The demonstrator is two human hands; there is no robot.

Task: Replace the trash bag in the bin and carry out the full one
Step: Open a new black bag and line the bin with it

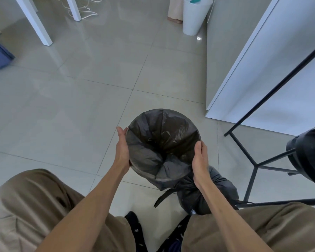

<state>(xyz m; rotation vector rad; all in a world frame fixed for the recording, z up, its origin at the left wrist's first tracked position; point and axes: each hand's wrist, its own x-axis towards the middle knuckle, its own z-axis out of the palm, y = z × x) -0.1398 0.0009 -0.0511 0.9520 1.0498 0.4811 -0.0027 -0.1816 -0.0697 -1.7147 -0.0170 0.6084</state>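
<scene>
Left hand [122,148] and right hand [200,159] each hold a clamped grip on the bag-lined bin [162,140]; the tied full bag [207,193] sits beside it.

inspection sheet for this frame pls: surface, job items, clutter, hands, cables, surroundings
Surface: glossy pale grey tiled floor, bare around the bin.
Job's things: round bin lined with a fresh black plastic bag, mouth open, film folded over the rim; tied full dark grey trash bag on the floor beside it, near side.
Clutter: nothing seen.
Hands: left hand and right hand press the liner at opposite sides of the rim.
Cables: white cords loose by the white table legs.
Surroundings: white plastic waste bin, white cabinet, black metal frame.
</scene>
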